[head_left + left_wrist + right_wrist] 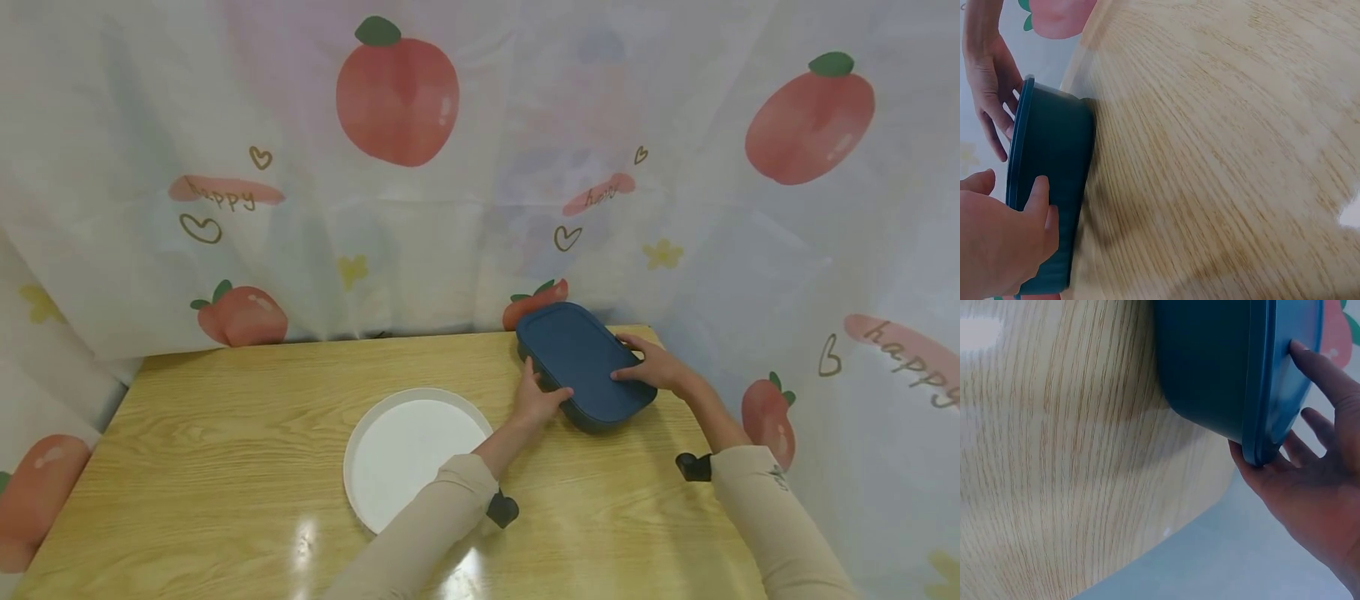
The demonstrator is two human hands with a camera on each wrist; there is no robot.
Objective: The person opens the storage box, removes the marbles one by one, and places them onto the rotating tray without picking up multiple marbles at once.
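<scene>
The bare left hand [537,403] grips with its thumb spread from its fingers; behind them, the bent wrist joins a beige-sleeved left arm [420,533]. Facing those fingers, the bare right hand [656,367] grips too, thumb apart from its fingers, a beige-sleeved right arm [780,521] behind them.

Beige sleeves [772,521], black wrist cameras [694,467]

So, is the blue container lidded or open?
Lidded: a flat lid spans the container top in the head view; the right wrist view shows its rim.
</scene>
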